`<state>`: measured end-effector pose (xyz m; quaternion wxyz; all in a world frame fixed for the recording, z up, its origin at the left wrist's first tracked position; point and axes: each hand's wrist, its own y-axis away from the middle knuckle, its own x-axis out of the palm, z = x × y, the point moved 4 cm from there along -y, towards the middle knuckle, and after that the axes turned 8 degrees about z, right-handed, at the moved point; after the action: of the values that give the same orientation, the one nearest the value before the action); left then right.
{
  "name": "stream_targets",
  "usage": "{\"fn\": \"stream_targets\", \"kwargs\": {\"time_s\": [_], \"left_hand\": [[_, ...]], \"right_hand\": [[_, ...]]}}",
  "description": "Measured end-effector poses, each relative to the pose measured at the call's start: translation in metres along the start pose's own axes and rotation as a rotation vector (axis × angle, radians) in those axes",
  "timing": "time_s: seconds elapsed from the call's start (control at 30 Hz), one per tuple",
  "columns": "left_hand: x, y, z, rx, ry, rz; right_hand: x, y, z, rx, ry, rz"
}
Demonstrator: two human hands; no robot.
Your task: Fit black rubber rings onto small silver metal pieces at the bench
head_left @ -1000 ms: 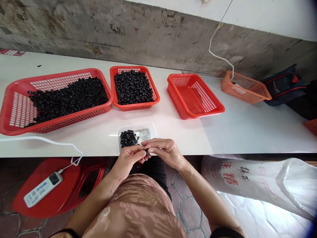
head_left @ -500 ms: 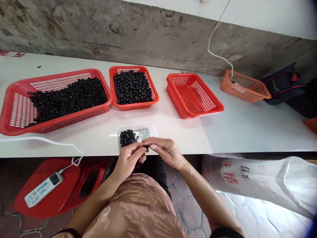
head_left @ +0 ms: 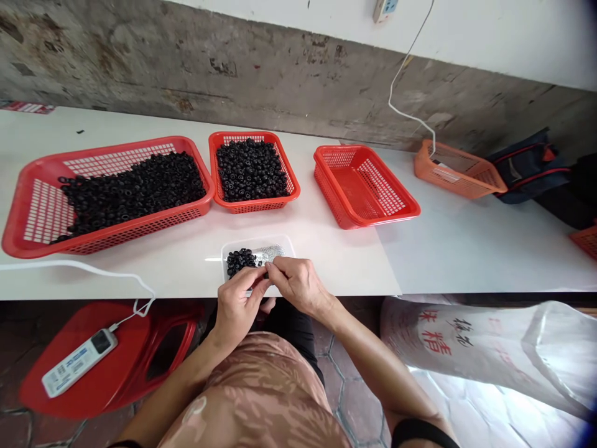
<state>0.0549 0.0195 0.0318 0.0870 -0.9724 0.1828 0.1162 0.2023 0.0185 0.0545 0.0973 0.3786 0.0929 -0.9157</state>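
My left hand (head_left: 240, 308) pinches a small black part, mostly hidden by the fingertips, at the table's front edge. Against it, the thumb and index finger of my right hand (head_left: 301, 285) are pressed together; what lies between them is too small to make out. Just beyond both hands sits a shallow translucent tray (head_left: 257, 240). Black ring-like parts (head_left: 240, 259) fill its left side, and tiny shiny clear or silvery pieces (head_left: 270, 252) lie on its right. My hands cover the tray's near edge.
Behind the tray stand a large red basket (head_left: 105, 239) and a smaller red basket (head_left: 254, 206), both heaped with black parts. Further right are another red basket (head_left: 342, 211) and an orange basket (head_left: 459, 180). A white power strip (head_left: 79, 364) lies on a red stool (head_left: 93, 398).
My right hand has curled its fingers in and moved slightly left, closing over the black part, which showed more clearly before. The view has tilted up a little.
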Motion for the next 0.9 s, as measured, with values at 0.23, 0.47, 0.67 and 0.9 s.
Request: {"fn": "stream_targets", "kwargs": {"time_s": [0.23,0.47,0.67,0.9], "left_hand": [[0.007,-0.002,0.015,-0.187,0.372,0.055],[0.010,-0.004,0.020,-0.296,0.559,0.168],[0.008,-0.002,0.025,-0.261,0.476,0.110],[0.001,-0.002,0.012,-0.122,0.202,-0.037]], "right_hand": [[0.006,0.002,0.000,-0.025,-0.104,-0.101],[0.010,0.007,-0.005,-0.179,-0.036,-0.035],[0.011,0.005,-0.010,-0.181,0.055,-0.012],[0.008,0.006,-0.002,-0.130,0.214,0.005]]}}
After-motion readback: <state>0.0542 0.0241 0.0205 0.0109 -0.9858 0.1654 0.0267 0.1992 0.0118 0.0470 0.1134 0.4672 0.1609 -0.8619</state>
